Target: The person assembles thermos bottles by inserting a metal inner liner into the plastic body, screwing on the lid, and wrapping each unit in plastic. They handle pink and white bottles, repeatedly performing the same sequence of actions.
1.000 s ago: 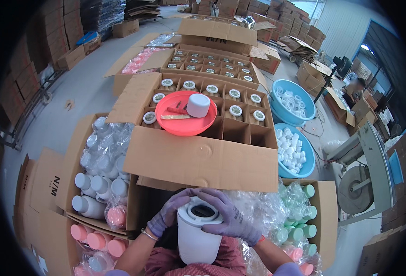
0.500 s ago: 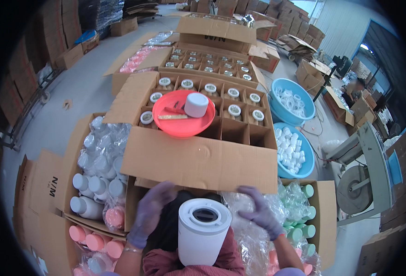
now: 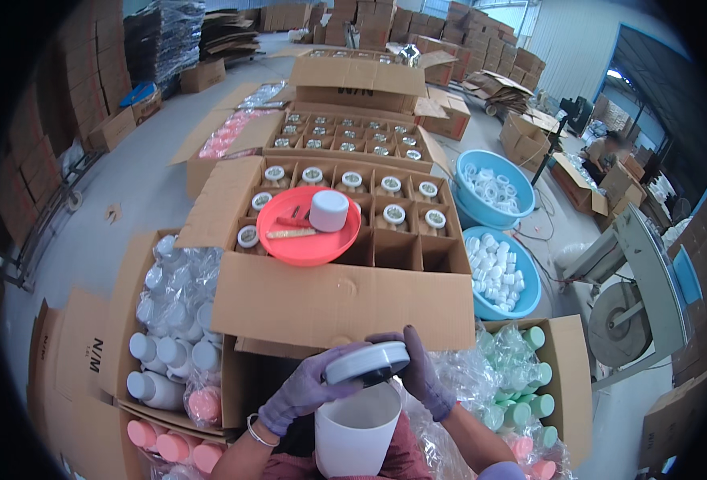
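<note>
1. Thumb and fingers of a gloved left hand clamp a round, pale lid, tilted above a white cylindrical container.
2. The gloved right hand meets the lid's right edge, fingers extended; whether they grip it cannot be told.
3. The container stands near, at centre, against the worker's maroon clothing.
4. Farther off, a red bowl bearing a white cup rests on a divided carton.
5. Blue tubs stand at far right; white bottles fill a carton at left.
</note>
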A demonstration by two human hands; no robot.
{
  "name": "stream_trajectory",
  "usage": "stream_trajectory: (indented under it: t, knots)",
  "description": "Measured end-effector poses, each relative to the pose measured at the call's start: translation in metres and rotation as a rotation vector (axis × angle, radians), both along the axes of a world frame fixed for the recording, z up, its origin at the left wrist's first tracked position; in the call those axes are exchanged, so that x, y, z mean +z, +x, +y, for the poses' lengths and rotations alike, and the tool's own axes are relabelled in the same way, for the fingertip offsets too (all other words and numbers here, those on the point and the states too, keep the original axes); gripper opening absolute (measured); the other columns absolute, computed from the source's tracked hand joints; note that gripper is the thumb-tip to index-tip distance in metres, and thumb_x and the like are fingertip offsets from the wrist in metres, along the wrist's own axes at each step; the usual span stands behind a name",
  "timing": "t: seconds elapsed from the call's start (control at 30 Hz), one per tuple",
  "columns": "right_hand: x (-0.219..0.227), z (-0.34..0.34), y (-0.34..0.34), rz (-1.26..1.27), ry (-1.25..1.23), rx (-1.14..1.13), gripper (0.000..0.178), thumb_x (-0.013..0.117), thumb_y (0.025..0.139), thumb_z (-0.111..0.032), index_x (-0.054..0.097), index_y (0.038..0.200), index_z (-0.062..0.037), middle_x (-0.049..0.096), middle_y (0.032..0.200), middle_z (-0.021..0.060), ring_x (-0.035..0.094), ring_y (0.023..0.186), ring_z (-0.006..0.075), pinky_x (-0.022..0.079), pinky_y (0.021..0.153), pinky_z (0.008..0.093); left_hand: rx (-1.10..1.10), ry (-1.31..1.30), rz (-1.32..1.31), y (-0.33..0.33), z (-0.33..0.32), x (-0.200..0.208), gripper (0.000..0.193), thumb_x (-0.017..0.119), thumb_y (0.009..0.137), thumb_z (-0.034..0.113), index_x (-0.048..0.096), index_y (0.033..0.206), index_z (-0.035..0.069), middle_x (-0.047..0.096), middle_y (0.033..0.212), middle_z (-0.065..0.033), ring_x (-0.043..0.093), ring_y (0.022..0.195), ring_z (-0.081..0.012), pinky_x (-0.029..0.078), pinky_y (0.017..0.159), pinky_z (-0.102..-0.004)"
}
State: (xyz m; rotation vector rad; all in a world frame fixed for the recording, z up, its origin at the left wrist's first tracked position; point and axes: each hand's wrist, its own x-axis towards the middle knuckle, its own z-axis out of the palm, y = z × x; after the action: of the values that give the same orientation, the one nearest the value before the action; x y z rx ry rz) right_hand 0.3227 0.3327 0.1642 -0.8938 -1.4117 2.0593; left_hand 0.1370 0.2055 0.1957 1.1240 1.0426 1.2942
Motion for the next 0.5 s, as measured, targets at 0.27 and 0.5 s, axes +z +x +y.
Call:
stream_trajectory:
  t: [0.27, 0.5]
  knots:
    - [0.063, 0.01, -0.034, -0.093, 1.27, -0.018, 0.077, 0.073, 0.084, -0.031, 0.039, 0.146, -0.0003, 0.052, 0.133, 0.0271, 0.053, 0.123, 0.0415, 0.043, 0.103, 0.0453, 0.655, -0.025, -0.214, 0.003, 0.046, 0.027, 0.034, 0.067, 0.096, 0.041, 0.067, 0.091, 0.007, 0.057, 0.074, 0.0059, 0.048, 0.063, -0.0025, 0.039, 0.055, -0.0208]
    - [0.07, 0.036, -0.042, -0.309, 1.736, -0.145, 0.093, 0.078, 0.081, -0.035, 0.027, 0.15, 0.0005, 0.061, 0.121, 0.0229, 0.066, 0.103, 0.0367, 0.055, 0.085, 0.0408, 0.619, -0.05, -0.281, 0.0, 0.061, 0.009, 0.039, 0.076, 0.091, 0.032, 0.068, 0.113, 0.001, 0.068, 0.1, -0.0006, 0.058, 0.088, -0.0067, 0.048, 0.078, -0.0243]
